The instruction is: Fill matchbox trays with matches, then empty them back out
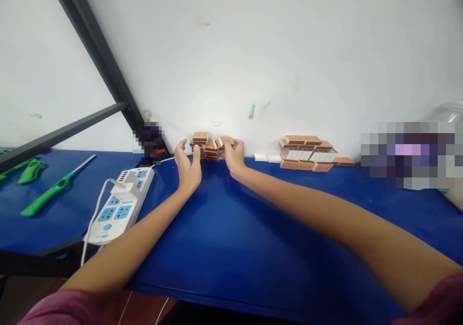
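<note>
Box stack [211, 152] sits at the back of the blue worktop [224, 238], close to the wall [253, 50], btwn the two hands. Its long axis runs approx L–R along the wall; the single top box [200, 135] on its L part lies flat, long side twd the camera. Nearer the R hand, a few slim boxes [217, 143] stand on a slant, tops leaning L, narrow ends fwd. Room: wall tight behind, but a wide blue stretch runs from the stack to the worktop's front edge. To the R — past a gap — two white pieces [266, 157] lie flat by the wall, then a second stack [307, 152], also lengthwise along it. On the L side, the power strip [104, 231] lies at a diag., w/ the green lighter [47, 197] farther L, tip pointing up-R. Both forearms reach fwd and converge on the stack. L hand [188, 167] is wide, thumb up at the stack's L end, fingers spread away from it. R hand [234, 156] is curled in narrow at the R end, thumb over a box there — can't tell if it's actually gripping it.
</note>
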Demonstrator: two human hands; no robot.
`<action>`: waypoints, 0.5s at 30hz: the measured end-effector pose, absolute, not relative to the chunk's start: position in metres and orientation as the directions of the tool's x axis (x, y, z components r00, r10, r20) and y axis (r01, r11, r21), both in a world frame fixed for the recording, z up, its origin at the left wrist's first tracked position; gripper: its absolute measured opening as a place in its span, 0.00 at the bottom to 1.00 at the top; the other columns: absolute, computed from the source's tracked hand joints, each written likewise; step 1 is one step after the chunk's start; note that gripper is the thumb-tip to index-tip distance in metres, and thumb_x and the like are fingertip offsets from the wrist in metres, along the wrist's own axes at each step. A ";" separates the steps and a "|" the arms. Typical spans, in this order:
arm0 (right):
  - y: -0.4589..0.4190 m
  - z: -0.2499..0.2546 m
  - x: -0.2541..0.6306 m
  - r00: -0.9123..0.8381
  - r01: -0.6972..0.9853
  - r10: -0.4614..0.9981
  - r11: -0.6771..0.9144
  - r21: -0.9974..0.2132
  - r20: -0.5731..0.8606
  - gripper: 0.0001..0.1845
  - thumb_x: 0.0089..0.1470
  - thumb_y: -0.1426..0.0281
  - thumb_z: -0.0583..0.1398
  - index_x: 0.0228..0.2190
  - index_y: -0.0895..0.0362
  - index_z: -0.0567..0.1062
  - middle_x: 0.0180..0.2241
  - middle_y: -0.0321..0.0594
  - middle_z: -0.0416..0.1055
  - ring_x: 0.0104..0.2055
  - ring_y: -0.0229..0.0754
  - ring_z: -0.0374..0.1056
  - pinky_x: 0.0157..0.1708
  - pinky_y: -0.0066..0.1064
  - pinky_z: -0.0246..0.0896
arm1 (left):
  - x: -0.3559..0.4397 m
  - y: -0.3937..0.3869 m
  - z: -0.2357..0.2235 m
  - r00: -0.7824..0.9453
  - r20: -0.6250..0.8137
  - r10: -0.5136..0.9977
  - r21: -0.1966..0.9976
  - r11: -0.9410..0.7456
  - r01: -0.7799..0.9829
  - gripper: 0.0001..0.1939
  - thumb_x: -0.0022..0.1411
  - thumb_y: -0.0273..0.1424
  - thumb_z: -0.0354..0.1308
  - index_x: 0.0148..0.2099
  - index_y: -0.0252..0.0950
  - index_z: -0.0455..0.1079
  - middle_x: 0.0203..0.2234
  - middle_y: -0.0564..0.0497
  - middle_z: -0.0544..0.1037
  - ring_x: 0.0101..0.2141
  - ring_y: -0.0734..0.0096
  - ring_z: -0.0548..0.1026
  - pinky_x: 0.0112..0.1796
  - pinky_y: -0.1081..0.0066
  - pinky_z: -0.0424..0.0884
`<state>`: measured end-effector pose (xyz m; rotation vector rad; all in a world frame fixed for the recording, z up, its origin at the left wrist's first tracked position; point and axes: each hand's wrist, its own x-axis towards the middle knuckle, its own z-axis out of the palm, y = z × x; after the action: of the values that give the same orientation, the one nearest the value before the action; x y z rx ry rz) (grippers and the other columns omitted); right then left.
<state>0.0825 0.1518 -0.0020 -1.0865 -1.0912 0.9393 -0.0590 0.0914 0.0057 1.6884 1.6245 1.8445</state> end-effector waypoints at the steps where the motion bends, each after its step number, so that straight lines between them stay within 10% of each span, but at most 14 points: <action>1: 0.153 0.001 0.082 0.238 -0.076 0.959 0.177 -0.981 0.155 0.24 0.60 0.50 0.58 0.48 0.54 0.62 0.44 0.44 0.74 0.40 0.44 0.76 0.32 0.33 0.73 | -0.059 0.089 0.006 -0.355 0.617 0.702 0.758 -0.409 0.508 0.28 0.73 0.52 0.50 0.65 0.41 0.59 0.63 0.39 0.65 0.63 0.57 0.65 0.64 0.58 0.60; 11: 0.103 0.033 0.124 0.193 -0.184 0.981 0.058 -0.981 0.022 0.20 0.56 0.52 0.65 0.29 0.53 0.67 0.24 0.32 0.67 0.25 0.35 0.66 0.19 0.24 0.62 | -0.046 0.063 0.017 -0.301 0.734 0.609 0.648 -0.494 0.579 0.20 0.71 0.41 0.58 0.59 0.39 0.62 0.57 0.40 0.69 0.59 0.56 0.68 0.56 0.58 0.68; 15: 0.043 0.026 0.163 0.090 -0.156 0.996 -0.004 -0.988 -0.018 0.21 0.53 0.50 0.68 0.29 0.54 0.72 0.26 0.35 0.70 0.25 0.37 0.66 0.18 0.26 0.62 | -0.030 0.038 0.020 0.154 0.720 0.677 0.491 -0.653 0.576 0.20 0.67 0.43 0.62 0.57 0.42 0.66 0.45 0.46 0.76 0.46 0.59 0.76 0.48 0.60 0.74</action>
<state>0.1634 0.0430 0.0258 -1.1432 -1.0228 1.2200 -0.0296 0.0378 0.0201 2.3077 1.2585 1.5297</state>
